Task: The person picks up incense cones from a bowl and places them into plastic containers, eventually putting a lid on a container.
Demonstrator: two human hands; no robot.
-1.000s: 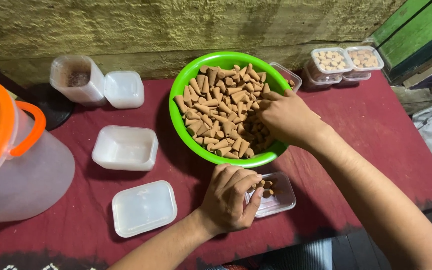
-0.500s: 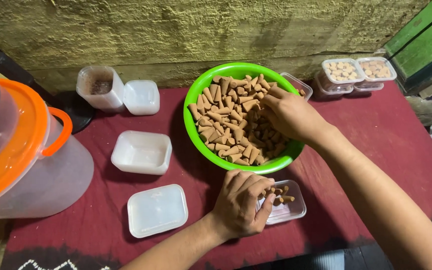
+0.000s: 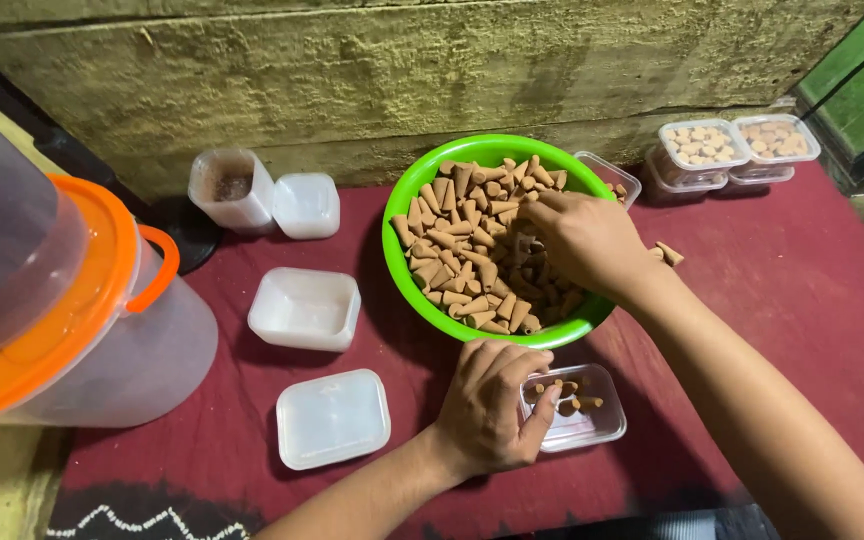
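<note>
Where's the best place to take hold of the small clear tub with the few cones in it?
Probably the small clear tub is best taken by its two long walls, coming from above at its right end. It stands upright and open, with cones loose inside, so it should stay level. The left hand already covers its left end, and the green bowl crowds its far side.

One green bowl (image 3: 407, 205) sits on the desk (image 3: 802, 290), heaped with brown cones (image 3: 462, 250) too many to count. Two hands are in view: the right hand (image 3: 582, 240) and the left hand (image 3: 492, 405). One small clear tub (image 3: 602, 425) holds about six cones. Two filled tubs (image 3: 737, 145) stand far right, and one more tub (image 3: 614, 178) peeks from behind the bowl. One empty tub (image 3: 304, 308), two lids (image 3: 332, 418), one tall cup (image 3: 230, 188) and one orange-lidded jug (image 3: 102, 330) lie left. Two loose cones (image 3: 667, 253) rest beside the bowl.
</note>
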